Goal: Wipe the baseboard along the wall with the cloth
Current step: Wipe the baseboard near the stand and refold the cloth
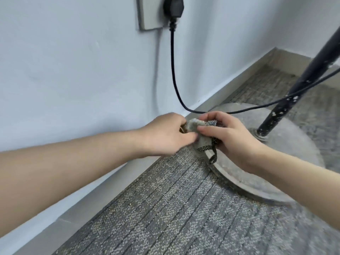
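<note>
At the centre of the frame, the left hand (165,134) and right hand (231,138) both pinch a bunched grey cloth (202,134) just above the baseboard (230,85), which runs diagonally under the white wall (73,70).

A black cord (173,70) hangs from the wall socket (149,13) past a dusty round stand base (276,162).

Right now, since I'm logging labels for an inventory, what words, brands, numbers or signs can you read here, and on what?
None can be read.
The wall socket and plug: no legible marking; both are cut off by the top edge.
The cloth: only a checked pattern, no lettering.
The pole and round base: pale specks and dust, no text.
</note>
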